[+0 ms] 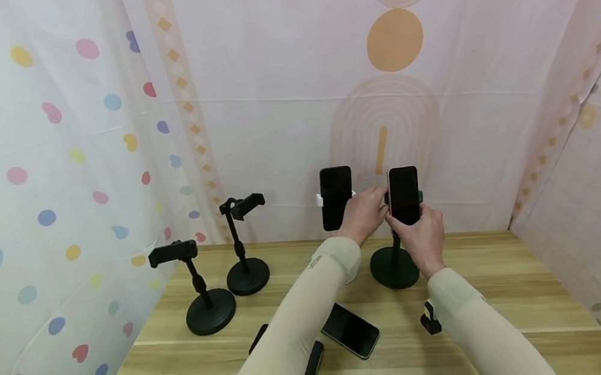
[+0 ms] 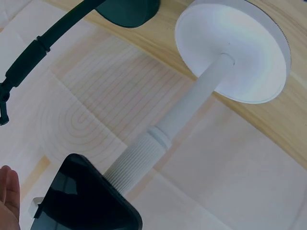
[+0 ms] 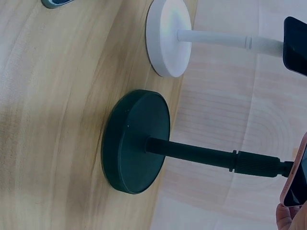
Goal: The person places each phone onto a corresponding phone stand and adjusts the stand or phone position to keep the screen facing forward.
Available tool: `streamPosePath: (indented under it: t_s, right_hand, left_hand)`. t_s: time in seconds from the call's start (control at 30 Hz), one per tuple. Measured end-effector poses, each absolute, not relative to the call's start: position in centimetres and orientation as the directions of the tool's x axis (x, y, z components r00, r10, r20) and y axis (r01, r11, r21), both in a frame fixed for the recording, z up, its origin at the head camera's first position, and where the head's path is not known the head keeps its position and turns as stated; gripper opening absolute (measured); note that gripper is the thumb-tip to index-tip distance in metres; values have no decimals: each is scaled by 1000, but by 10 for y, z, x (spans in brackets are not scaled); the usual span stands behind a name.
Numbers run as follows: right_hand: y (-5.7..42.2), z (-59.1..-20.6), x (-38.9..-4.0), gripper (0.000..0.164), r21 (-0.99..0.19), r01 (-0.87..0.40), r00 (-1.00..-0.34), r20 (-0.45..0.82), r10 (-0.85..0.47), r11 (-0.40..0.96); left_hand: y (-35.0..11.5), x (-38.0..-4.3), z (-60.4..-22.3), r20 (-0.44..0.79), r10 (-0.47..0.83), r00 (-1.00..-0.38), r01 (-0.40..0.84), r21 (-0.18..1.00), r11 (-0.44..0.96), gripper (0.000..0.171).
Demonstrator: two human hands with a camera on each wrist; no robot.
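Note:
At the right, a pink-edged smartphone (image 1: 404, 195) stands upright in the clamp of a dark green phone stand (image 1: 395, 268). My right hand (image 1: 424, 239) holds this phone by its lower part, thumb across the front. My left hand (image 1: 364, 213) reaches the left side of the same phone, its fingertips pinching the clamp there; part of the grip is hidden. Just left of it a black smartphone (image 1: 336, 193) sits upright in a white phone stand, whose round base (image 2: 240, 52) shows in the left wrist view. The green base (image 3: 136, 141) rests on the table.
Two black phone stands (image 1: 210, 311) (image 1: 248, 276) with bare clamps stand at the left. Another smartphone (image 1: 351, 331) lies flat on the wooden table (image 1: 497, 307). A small black object (image 1: 314, 360) is beside the left sleeve. Patterned curtains (image 1: 276, 45) hang behind.

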State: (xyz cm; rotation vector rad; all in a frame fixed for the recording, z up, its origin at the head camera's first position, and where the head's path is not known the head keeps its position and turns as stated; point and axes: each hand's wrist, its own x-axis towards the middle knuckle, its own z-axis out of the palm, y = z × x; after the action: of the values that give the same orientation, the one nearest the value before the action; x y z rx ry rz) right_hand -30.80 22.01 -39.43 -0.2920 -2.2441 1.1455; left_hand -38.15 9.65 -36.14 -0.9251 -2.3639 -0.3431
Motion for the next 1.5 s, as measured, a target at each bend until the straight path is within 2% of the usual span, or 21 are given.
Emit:
streamPosePath:
  t_s: [0.27,0.6,0.97,1.1,1.33,1.5]
  right_hand:
    - [218,-394,-308,62,-795,-84,-796,416,439,601]
    - [216,-393,-309,66,-780,-36,-785,409,465,624]
    - [214,-398,-312,70,-770,-11,-755,425,500,638]
    - [214,-399,-313,75,-752,-18,-743,451,495,659]
    - [217,-399,-310,81,-751,-25,-778,429,459,659]
    - [223,-398,-309,68,-748,-46,-787,436,437,663]
  left_hand:
    - [92,-384,-369,664,538,-520,720,2,694,26]
    - [86,-387,-372,679,612,-405,736,-155,659,31]
    - [80,-384,-376,672,657,-341,702,-283,654,30]
    - [82,-382,-376,665,653,-363,708,-258,657,31]
    - [85,-378,-372,614,611,-500,733,-77,676,37]
    - [88,-376,-370,575,592,-565,727,9,686,40]
